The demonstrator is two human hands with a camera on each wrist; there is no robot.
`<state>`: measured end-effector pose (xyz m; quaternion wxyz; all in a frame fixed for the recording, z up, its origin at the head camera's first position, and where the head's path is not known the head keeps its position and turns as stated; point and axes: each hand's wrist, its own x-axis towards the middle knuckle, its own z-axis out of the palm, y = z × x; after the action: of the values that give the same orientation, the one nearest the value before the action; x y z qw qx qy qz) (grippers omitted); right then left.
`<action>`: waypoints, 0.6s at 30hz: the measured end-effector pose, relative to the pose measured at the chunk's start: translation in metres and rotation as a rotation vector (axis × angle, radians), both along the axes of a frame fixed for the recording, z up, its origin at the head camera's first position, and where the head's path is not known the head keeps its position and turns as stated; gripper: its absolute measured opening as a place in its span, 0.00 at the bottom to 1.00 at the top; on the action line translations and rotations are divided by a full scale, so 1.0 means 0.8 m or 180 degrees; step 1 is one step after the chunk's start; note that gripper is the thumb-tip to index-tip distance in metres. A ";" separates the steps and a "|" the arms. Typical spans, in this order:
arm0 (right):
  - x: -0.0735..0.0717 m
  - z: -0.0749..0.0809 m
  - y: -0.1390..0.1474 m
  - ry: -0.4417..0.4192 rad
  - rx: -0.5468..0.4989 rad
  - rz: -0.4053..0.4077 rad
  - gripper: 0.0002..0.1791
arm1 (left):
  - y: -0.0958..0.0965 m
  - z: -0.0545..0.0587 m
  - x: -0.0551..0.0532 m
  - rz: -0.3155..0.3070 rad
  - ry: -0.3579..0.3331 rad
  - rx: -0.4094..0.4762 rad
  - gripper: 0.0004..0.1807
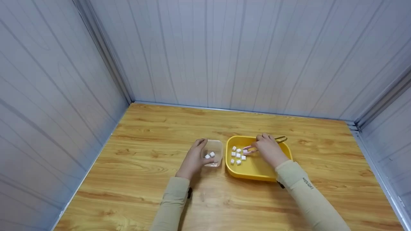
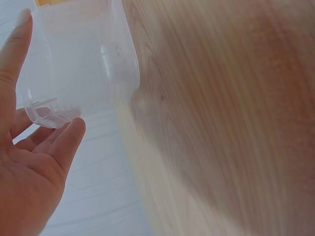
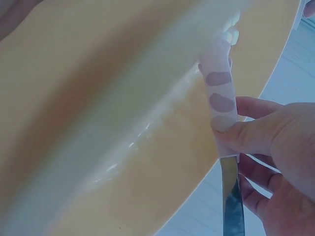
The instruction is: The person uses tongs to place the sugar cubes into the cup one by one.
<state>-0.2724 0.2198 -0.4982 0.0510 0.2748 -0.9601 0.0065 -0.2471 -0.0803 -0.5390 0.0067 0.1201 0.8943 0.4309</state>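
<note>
My left hand [image 1: 192,160] grips a small clear plastic box [image 1: 217,145], its thumb on the near side and fingers at the far side. Two white cubes [image 1: 212,154] show inside the box. Just right of it stands a yellow tray [image 1: 253,177], where several white cubes [image 1: 238,155] lie towards the left end. Over the tray, my right hand [image 1: 269,150] pinches a pair of tongs [image 3: 221,98] with pink-and-white patterned arms and a metal back end. The tong tips are around or against one cube [image 1: 245,151]; whether they clamp it I cannot tell.
Under everything is a wood-grain table [image 1: 141,147]. Pale panelled walls [image 1: 205,57] rise at its back, left and right edges. Box and tray stand close together, a narrow gap between them.
</note>
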 end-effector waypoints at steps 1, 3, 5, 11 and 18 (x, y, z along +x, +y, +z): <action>0.000 0.001 0.000 -0.0015 -0.0010 -0.0009 0.17 | 0.000 0.000 0.000 -0.0001 -0.0002 -0.0001 0.47; 0.001 0.002 0.001 -0.0042 -0.0033 -0.0025 0.16 | 0.001 0.002 0.000 -0.0007 0.0008 0.0004 0.47; 0.000 0.002 0.001 -0.0065 -0.0047 -0.0042 0.16 | 0.001 0.002 0.000 -0.0004 -0.0002 -0.0004 0.47; -0.001 -0.001 0.002 -0.0108 -0.0033 -0.0078 0.16 | 0.000 0.001 0.000 0.0007 -0.0009 -0.0019 0.47; -0.001 -0.002 0.002 -0.0097 -0.0043 -0.0085 0.16 | 0.000 0.000 -0.001 0.0022 -0.0037 -0.0045 0.48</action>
<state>-0.2728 0.2218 -0.5001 0.0383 0.2616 -0.9643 0.0165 -0.2482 -0.0801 -0.5391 0.0113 0.1145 0.8977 0.4253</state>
